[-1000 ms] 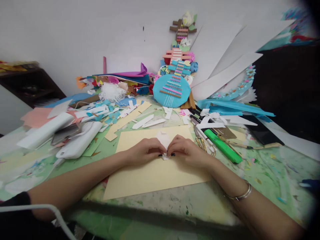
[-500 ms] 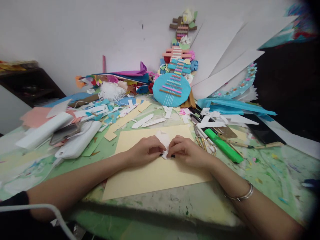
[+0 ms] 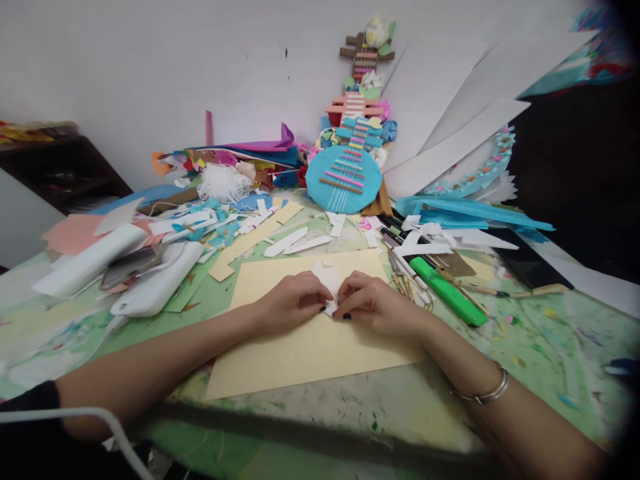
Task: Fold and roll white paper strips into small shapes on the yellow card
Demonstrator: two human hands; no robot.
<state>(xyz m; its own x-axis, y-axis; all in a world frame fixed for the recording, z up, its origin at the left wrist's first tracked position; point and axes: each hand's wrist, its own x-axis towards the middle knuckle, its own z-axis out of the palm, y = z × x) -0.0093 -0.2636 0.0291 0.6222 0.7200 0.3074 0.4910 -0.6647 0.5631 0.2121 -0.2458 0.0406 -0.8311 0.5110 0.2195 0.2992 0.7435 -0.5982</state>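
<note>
A small piece of white paper (image 3: 326, 275) lies over a cream sheet (image 3: 280, 360) on the table. From the left, my left hand (image 3: 295, 300) grips its lower edge, thumb and fingers closed together. Opposite it, my right hand (image 3: 373, 303) pinches the same paper at its lower right edge. The two hands nearly meet, and their fingertips cover part of the paper. Just beyond the cream sheet lie several cut white strips (image 3: 286, 241).
Scissors (image 3: 407, 287) and a green tube-like packet (image 3: 447, 291) lie right of the sheet. Behind stands a blue paper lute (image 3: 343, 180). A white power bank-like block (image 3: 157, 280) and paper scraps crowd the left. A white cable (image 3: 107, 420) crosses at lower left.
My right fingertips have shifted very slightly at the lower edge of the white paper. My left hand stays almost still, and everything else keeps its place.
</note>
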